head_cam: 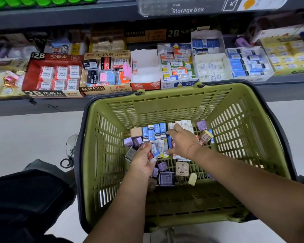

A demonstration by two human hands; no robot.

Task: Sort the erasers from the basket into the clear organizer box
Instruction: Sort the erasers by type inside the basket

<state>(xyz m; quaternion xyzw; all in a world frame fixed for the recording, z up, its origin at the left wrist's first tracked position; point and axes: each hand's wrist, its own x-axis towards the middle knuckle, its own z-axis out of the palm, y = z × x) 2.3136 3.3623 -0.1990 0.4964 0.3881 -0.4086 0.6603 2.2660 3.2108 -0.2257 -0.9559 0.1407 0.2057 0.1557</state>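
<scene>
A green slatted basket (165, 106) stands on the floor in front of the shelf, with several erasers on its bottom: blue-sleeved ones (154, 131), purple ones (166, 178), white ones (187, 124). My left hand (142, 160) is down inside the basket and grips a small bunch of erasers (154, 152), blue-white and red. My right hand (180, 142) reaches in beside it, fingers spread over the pile and touching white erasers. A clear box labelled "Storage box" (175, 6) sits on the upper shelf at the top of the view.
The lower shelf (279, 85) behind the basket carries open cardboard display boxes of erasers, among them a red 2B box (53, 76), a mostly bare white box (145, 71) and blue-white packs (247, 62). My dark trouser leg (25, 199) and shoe (71, 146) are left of the basket.
</scene>
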